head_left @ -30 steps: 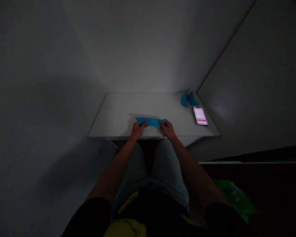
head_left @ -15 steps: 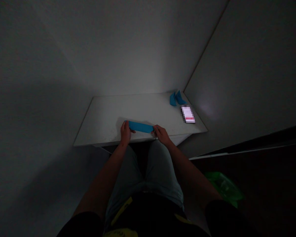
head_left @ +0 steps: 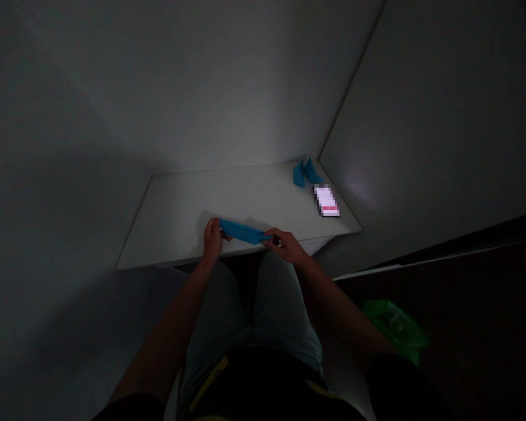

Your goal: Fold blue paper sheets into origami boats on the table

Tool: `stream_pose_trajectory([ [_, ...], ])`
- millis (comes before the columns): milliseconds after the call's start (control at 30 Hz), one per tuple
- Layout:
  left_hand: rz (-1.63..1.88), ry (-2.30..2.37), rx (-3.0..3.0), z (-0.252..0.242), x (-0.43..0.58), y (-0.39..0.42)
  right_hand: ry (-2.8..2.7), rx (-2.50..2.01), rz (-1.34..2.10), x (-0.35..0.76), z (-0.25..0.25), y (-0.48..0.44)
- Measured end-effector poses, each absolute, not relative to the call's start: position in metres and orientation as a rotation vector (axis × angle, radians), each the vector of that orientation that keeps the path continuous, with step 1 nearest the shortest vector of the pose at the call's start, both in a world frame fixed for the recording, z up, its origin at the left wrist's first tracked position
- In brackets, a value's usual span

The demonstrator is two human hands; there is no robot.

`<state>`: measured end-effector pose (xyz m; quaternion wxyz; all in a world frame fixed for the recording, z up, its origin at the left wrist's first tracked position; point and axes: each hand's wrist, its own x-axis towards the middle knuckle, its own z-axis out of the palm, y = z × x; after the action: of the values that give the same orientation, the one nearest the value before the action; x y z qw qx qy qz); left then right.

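Observation:
A long folded strip of blue paper (head_left: 242,231) stretches between my two hands, just above the front edge of the white table (head_left: 166,210). Its left end is pinched by my left hand (head_left: 213,238), thumb against fingers. At the other end my right hand (head_left: 284,242) grips the tapered tip between thumb and fingers. The strip tilts down towards the right. Two folded blue paper pieces, one on the left (head_left: 298,174) and one on the right (head_left: 312,172), stand at the table's far right corner.
A phone (head_left: 326,200) with a lit, blurred screen lies on the right of the table, nearer than the folded pieces. Walls border the table's back and right side. Down on the dark floor at right sits a green plastic container (head_left: 394,326).
The strip's right end has narrowed to a tip in my right hand, and a seam now shows along the paper. The whole view has shifted slightly.

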<state>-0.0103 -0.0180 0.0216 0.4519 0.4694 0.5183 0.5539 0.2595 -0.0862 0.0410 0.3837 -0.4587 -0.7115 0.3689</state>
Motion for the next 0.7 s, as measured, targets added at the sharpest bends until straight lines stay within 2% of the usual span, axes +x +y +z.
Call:
stream_pose_trajectory([
  [200, 1.422, 1.284, 1.125, 0.02, -0.007, -0.019, -1.919, -1.206, 0.842, 0.288, 0.057, -0.07],
  [533, 1.269, 1.274, 1.255, 0.025, -0.006, -0.022, -1.817, -1.893, 0.223, 0.356, 0.078, 0.039],
  [700, 1.237, 1.277, 1.272, 0.023, -0.006, -0.022, -1.844, -2.062, 0.169, 0.363, 0.069, 0.076],
])
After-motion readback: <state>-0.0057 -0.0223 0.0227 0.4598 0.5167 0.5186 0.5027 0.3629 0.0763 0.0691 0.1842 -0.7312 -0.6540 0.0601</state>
